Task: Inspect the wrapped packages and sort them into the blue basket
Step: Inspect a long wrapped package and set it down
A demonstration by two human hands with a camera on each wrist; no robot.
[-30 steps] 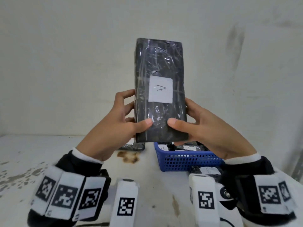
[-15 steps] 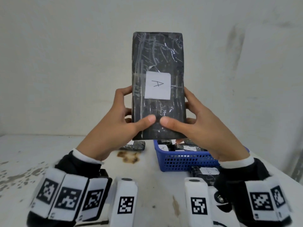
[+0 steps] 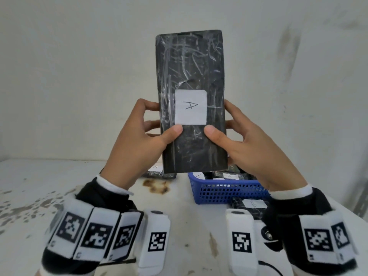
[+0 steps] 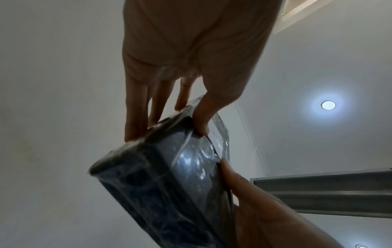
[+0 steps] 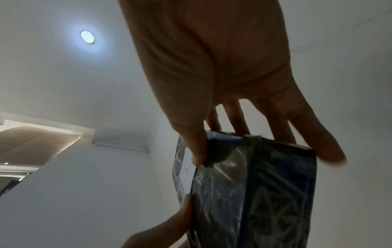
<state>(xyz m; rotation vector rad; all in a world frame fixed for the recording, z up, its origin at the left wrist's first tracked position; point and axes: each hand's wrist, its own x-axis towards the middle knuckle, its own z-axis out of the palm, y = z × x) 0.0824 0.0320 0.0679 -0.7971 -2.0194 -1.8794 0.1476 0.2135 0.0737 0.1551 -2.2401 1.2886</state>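
Observation:
A black package (image 3: pixel 191 76) wrapped in clear film stands upright in front of me, its white label (image 3: pixel 190 106) marked "A" facing me. My left hand (image 3: pixel 153 134) grips its left edge, thumb on the front and fingers behind. My right hand (image 3: pixel 231 136) grips the right edge the same way. The left wrist view shows the package (image 4: pixel 165 184) from below, and so does the right wrist view (image 5: pixel 254 184). Below, on the table, the blue basket (image 3: pixel 223 191) holds several labelled black packages.
One black labelled package (image 3: pixel 157 173) lies on the white table (image 3: pixel 59 186) left of the basket, beside a brown stain (image 3: pixel 156 186). Another labelled package (image 3: pixel 249 205) lies in front of the basket. A pale wall stands close behind.
The package has been raised a little and turned flat toward me. Both thumbs have slid up to just under the label.

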